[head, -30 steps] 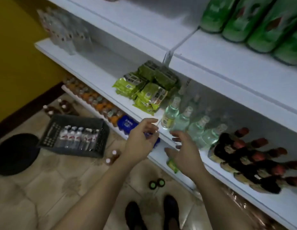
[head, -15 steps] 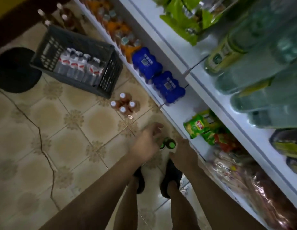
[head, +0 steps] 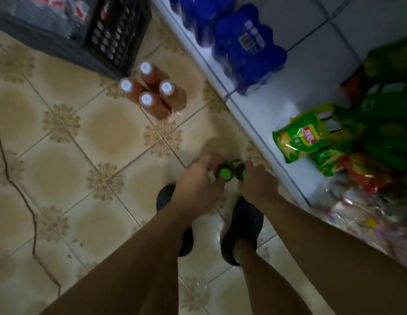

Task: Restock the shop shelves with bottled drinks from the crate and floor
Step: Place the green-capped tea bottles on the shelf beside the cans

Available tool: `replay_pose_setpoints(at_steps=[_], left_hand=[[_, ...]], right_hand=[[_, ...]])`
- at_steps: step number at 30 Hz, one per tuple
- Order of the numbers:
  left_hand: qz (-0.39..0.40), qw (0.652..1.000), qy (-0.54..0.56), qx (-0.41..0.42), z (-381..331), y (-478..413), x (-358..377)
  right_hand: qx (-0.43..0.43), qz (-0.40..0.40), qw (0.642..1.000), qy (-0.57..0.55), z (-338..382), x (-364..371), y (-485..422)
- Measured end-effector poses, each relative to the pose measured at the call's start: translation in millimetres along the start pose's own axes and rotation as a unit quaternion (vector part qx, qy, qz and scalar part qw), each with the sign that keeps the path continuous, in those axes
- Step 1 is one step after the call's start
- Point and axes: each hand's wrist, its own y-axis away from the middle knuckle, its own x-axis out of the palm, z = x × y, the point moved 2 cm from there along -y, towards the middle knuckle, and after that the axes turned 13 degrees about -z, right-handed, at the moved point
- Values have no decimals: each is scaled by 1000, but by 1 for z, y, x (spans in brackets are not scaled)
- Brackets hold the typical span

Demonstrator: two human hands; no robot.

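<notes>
On the floor [head: 61, 155] beside the bottom shelf [head: 277, 110], two green-capped bottles [head: 225, 172] are clasped, one by the curled left hand [head: 198, 185], one by the right hand [head: 258, 185]; likely heavy and slick, best gripped below the caps

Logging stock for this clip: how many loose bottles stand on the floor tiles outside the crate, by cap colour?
white-capped bottles: 4
green-capped bottles: 2
Total: 6
</notes>
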Motion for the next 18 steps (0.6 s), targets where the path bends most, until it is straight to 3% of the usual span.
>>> replay_pose_setpoints(at_steps=[6, 10, 15, 18], left_hand=[[-4, 1000, -1, 2, 22, -10, 34], [21, 1000, -15, -5, 31, 9, 41], [35, 999, -27, 0, 11, 33, 18], [36, 999, -17, 25, -27, 46, -13]], right_hand=[[-19, -27, 999, 3, -11, 38, -21], [3, -62, 995, -80, -22, 41, -7], [145, -122, 956, -223, -23, -20, 29], [162, -144, 937, -273, -13, -77, 67]])
